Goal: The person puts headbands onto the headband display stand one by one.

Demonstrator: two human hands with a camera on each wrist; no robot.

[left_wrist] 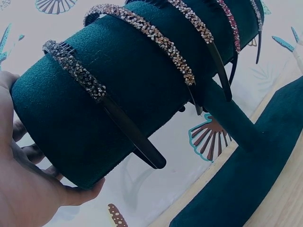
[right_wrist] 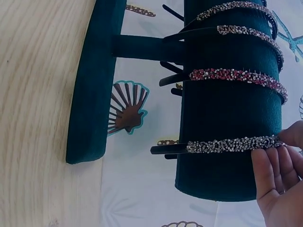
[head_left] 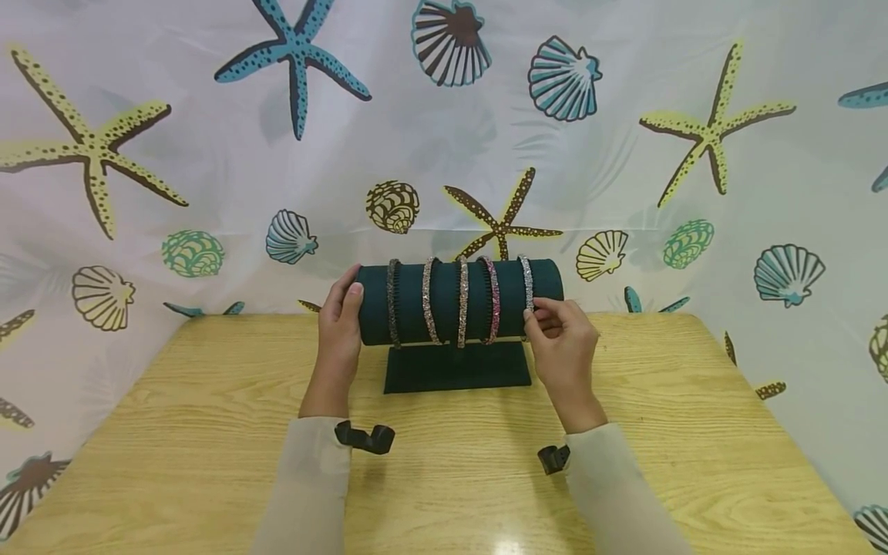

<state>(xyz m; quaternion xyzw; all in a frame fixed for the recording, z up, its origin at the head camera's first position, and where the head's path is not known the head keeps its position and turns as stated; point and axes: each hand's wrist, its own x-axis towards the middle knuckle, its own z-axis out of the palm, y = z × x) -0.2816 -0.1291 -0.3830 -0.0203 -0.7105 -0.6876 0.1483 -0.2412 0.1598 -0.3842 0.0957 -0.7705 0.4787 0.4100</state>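
Observation:
A dark green velvet roll [head_left: 509,304] lies level on its stand, with several glittery headbands round it. My left hand [head_left: 338,317] grips the roll's left end, its thumb in front and some fingers at the end face. Nearest that hand is a dark grey headband [left_wrist: 78,71]. At the right end, my right hand [head_left: 565,333] pinches a silver headband [right_wrist: 227,144] between thumb and fingers. A pink headband [right_wrist: 232,74] sits inward from it, and two champagne-toned headbands, one on the left [head_left: 428,301] and one mid-roll [head_left: 463,304], fill the middle.
The stand's flat green base [head_left: 458,374] rests on a light wooden table [head_left: 444,470]. Behind and at both sides hangs a pale cloth [head_left: 388,146] printed with starfish and shells. Each sleeve carries a black wrist camera mount, one on the left [head_left: 364,437] and one on the right [head_left: 553,459].

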